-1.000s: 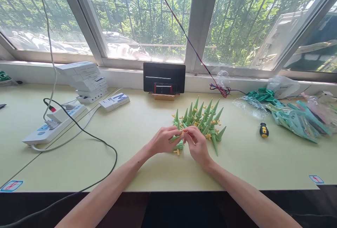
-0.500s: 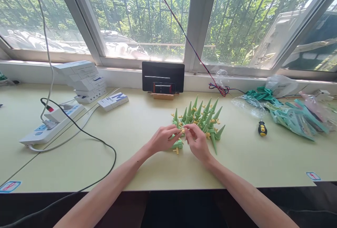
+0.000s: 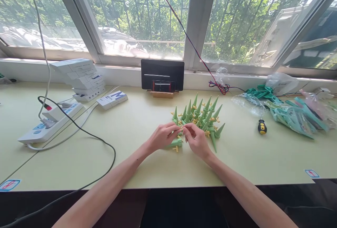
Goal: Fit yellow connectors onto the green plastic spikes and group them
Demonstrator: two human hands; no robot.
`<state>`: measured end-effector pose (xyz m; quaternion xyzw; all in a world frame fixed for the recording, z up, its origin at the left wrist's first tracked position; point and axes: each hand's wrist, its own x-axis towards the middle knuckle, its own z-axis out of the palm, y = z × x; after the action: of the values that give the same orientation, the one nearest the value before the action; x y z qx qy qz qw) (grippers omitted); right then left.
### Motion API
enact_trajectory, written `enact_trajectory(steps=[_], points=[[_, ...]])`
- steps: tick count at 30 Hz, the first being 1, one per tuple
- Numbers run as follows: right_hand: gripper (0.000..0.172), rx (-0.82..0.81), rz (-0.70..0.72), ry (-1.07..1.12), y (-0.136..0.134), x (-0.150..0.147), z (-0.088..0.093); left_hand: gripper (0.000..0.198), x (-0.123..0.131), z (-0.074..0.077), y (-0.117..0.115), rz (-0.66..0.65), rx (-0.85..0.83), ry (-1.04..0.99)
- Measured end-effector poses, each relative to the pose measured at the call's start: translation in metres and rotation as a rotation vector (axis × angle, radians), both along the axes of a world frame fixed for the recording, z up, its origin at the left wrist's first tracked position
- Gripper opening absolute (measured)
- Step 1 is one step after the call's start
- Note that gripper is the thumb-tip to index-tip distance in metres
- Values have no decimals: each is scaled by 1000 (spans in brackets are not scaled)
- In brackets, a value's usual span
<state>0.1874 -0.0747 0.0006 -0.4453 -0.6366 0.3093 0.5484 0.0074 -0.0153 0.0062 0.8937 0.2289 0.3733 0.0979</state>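
Note:
My left hand (image 3: 163, 135) and my right hand (image 3: 197, 141) meet fingertip to fingertip in front of a cluster of green plant watering spikes (image 3: 188, 114). Both are closed in a pinch on a small yellow piece (image 3: 181, 127), mostly covered by the fingers. It looks like the yellow valves fitted on the spikes. Several spikes stand point up, while one beside my right hand tilts its point toward the table's front edge. A green spike with a yellow valve (image 3: 177, 148) lies just below my left hand, partly hidden by it.
A black tablet (image 3: 162, 70) and a phone (image 3: 163, 86) lean on a stand by the window. On the left are a power strip (image 3: 42, 136), white boxes (image 3: 86, 77) and a black cable (image 3: 107, 144). To the right lie a screwdriver (image 3: 262, 127) and bagged green parts (image 3: 292, 117).
The fingertips have drawn closer together, and the yellow piece shows less than before. The view has shifted slightly; the spikes stay in place.

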Motion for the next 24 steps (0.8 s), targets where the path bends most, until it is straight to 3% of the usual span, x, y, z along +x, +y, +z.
enact_trajectory(steps=[6, 12, 19, 24], points=[[25, -63, 33, 112, 2, 2, -3, 28, 0, 2, 0, -16, 23, -26], [27, -94, 25, 189, 2, 3, -2, 51, -1, 4, 1, -57, 42, -4], [29, -84, 19, 231, 1, 3, 2, 36, -2, 9, -6, -23, 38, 210], [29, -75, 21, 251, 0, 2, 4, 40, -2, 10, -7, -51, 30, 342]])
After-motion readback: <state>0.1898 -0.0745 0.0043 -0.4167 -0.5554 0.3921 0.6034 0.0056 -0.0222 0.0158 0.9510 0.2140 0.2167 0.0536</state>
